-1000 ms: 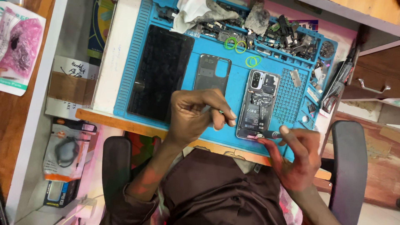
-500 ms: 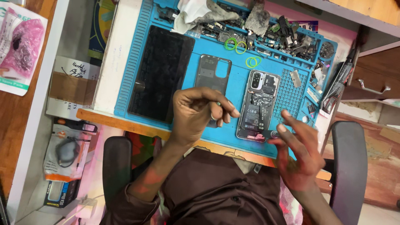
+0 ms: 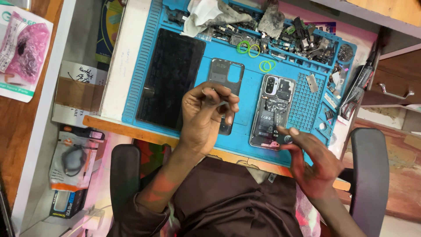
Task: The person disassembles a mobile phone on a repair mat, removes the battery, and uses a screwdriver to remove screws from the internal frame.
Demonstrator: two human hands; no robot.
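An opened phone (image 3: 272, 109) with its insides showing lies on the blue work mat (image 3: 254, 87). Left of it lies a dark phone back cover (image 3: 226, 72). My left hand (image 3: 204, 116) hovers over the lower part of that cover, fingers curled and pinched on what looks like a thin metal tool (image 3: 221, 103). My right hand (image 3: 313, 164) is at the mat's near edge with its fingers spread. Its fingertips touch the phone's lower right corner beside a small dark round piece (image 3: 288, 139).
A large black screen panel (image 3: 169, 77) lies at the mat's left. Green rings (image 3: 254, 52), a grey cloth (image 3: 206, 13) and several small parts fill the tray compartments along the back and right. Chair armrests (image 3: 368, 175) flank me. Boxes sit on shelves at the left.
My left hand has drawn left, away from the opened phone and over the back cover. My right hand's fingers have spread while staying at the phone's lower end.
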